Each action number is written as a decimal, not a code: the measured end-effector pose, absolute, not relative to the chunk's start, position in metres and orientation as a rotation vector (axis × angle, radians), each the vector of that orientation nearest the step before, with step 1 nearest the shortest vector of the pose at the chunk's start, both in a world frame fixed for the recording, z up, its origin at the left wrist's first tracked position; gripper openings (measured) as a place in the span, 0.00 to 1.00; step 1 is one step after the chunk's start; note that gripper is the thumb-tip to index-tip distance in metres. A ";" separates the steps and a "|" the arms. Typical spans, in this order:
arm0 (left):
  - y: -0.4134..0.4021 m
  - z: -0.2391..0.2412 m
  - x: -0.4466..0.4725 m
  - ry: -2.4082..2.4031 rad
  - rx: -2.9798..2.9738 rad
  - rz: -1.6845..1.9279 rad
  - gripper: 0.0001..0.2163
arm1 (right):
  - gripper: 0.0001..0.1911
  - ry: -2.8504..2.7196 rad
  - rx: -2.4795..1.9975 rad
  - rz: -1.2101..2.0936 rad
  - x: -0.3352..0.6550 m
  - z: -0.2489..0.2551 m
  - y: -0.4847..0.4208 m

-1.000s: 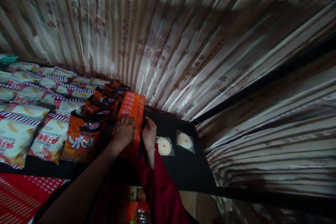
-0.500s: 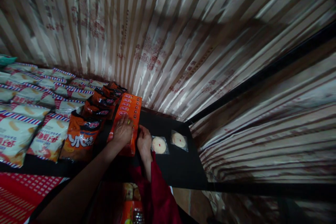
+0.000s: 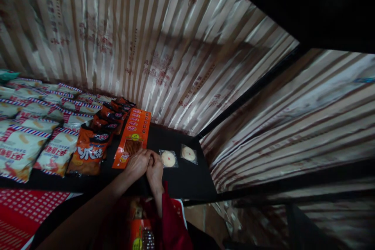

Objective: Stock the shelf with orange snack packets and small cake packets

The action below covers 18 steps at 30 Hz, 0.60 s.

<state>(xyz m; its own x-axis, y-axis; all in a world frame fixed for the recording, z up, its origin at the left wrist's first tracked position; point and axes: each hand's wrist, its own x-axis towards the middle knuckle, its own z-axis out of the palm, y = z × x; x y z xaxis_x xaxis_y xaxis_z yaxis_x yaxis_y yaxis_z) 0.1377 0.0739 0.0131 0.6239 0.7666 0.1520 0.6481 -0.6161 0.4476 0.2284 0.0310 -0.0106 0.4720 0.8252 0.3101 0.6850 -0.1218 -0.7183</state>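
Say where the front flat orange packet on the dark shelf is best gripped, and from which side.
Probably its near short edge, from the person's side. The flat orange packet lies lengthwise away, others overlapping its far end, bags crowding its left. The left hand and right hand meet at that near edge.

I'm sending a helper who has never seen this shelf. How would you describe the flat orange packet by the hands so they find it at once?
On the black shelf, right of the puffy orange snack bags, lies a row of flat orange packets. The nearest flat orange packet ends by the left hand, left of two clear-wrapped round cakes. Unlike its neighbours, it is thin, with a window showing brown strips.
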 end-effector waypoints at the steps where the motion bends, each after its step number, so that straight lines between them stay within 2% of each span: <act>1: 0.069 0.013 0.137 1.115 2.489 0.471 0.14 | 0.20 -1.271 -1.860 0.203 0.228 -0.009 0.025; 10: 0.016 0.006 0.129 1.042 2.477 0.461 0.19 | 0.19 -1.230 -1.878 0.198 0.222 -0.012 -0.026; 14: -0.009 -0.015 0.124 1.059 2.451 0.480 0.20 | 0.18 -1.238 -1.848 0.221 0.216 -0.017 -0.050; 18: -0.033 -0.040 0.119 1.015 2.505 0.670 0.20 | 0.19 -1.246 -1.822 0.216 0.211 -0.028 -0.075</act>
